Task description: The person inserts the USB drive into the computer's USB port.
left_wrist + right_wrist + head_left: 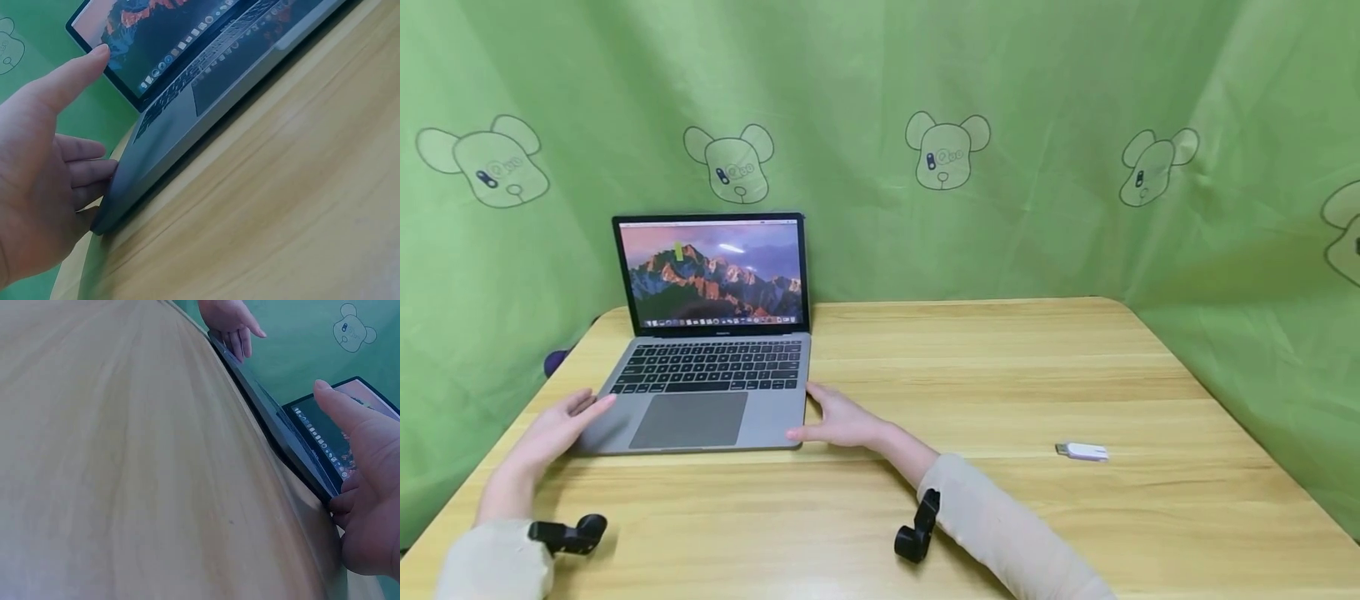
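Observation:
A grey laptop (pixel 775 421) lies with its lid raised at the left of the table, its lit screen (pixel 715 275) showing a mountain picture. At its left side, my left hand (pixel 561 425) touches the edge of the base with its fingers. In the left wrist view the left thumb (pixel 72 78) stands raised, away from the base. My right hand (pixel 846 418) has its fingers against the right side near the front corner. The right wrist view shows that thumb (pixel 340 406) also pointing up, apart from the laptop.
A white USB stick (pixel 1084 452) with a metal plug lies on the right part of the wooden table (pixel 970 358). Green cloth (pixel 865 75) with mouse-head drawings hangs behind and at both sides. Beyond the left table edge a dark purple thing (pixel 555 362) peeks out.

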`<state>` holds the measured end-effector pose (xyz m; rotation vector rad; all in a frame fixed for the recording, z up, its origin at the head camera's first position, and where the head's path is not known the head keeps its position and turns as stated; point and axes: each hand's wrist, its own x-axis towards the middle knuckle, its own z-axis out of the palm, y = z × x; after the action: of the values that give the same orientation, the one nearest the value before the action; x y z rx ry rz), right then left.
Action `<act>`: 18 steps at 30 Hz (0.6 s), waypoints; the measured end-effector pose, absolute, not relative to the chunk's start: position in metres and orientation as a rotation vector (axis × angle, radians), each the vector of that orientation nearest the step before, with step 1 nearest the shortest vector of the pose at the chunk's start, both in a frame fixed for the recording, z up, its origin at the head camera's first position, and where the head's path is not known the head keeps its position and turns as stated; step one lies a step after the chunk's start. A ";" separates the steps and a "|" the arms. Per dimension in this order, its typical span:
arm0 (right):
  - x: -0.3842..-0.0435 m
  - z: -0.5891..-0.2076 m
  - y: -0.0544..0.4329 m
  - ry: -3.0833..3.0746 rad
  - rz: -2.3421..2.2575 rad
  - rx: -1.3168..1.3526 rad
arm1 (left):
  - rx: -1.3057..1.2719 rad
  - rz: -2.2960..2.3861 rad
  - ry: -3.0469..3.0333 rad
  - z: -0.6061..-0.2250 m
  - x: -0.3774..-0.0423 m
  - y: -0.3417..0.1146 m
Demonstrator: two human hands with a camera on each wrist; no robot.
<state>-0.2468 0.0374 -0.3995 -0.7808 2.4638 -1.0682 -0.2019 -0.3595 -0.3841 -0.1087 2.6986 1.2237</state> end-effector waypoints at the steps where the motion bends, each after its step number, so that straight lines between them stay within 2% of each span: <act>1: -0.247 -0.399 0.037 2.452 -1.077 -0.773 | -0.111 1.217 2.700 -0.384 -0.202 -0.360; 18: -0.248 -0.397 0.037 2.351 -1.148 -0.707 | -0.050 1.239 2.676 -0.383 -0.203 -0.371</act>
<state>-0.2476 0.0371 -0.3968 -0.7074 2.3512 -1.1478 -0.2031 -0.3708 -0.3832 -0.0500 2.6764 1.2389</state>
